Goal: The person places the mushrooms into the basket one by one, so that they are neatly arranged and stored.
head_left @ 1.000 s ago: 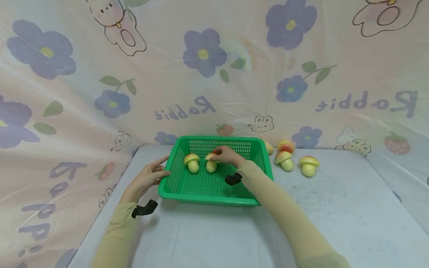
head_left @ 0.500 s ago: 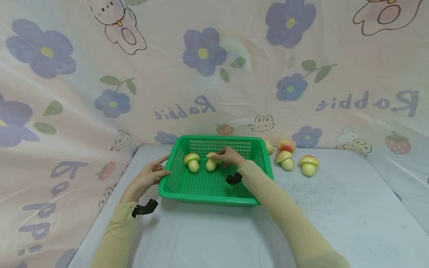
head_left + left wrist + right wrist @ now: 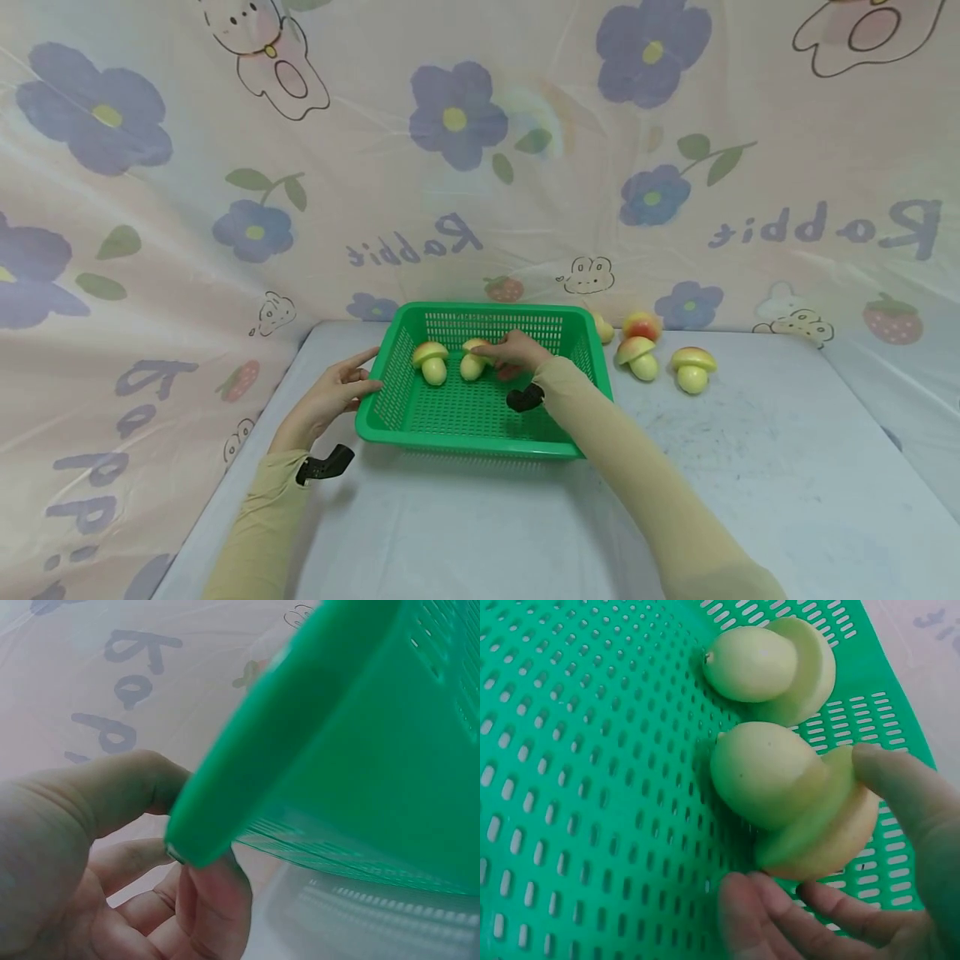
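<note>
In the head view, a green plastic basket [image 3: 468, 445] with slotted walls stands on the table. My left hand [image 3: 324, 407] holds its left rim; in the left wrist view, fingers [image 3: 219, 900] curl under that rim. Two mushroom-shaped pieces, yellow with reddish caps, lie side by side in the basket, a left mushroom [image 3: 431, 365] and a right mushroom [image 3: 472, 365]. My right hand [image 3: 522, 353] reaches in beside the right one. In the right wrist view, the thumb [image 3: 904, 784] touches this mushroom's cap [image 3: 832, 832], while the other fingers lie loosely spread below the cap's edge.
Right of the basket, several more mushrooms lie on the white-covered table [image 3: 750, 467]: one mushroom [image 3: 693, 370] stands apart, another mushroom [image 3: 639, 358] sits before a red-topped one [image 3: 642, 326]. A patterned cloth [image 3: 525, 192] hangs behind the table.
My right hand has shifted slightly right, loosening from the right mushroom, which stays near the same spot in the basket. My left hand remains on the rim.
</note>
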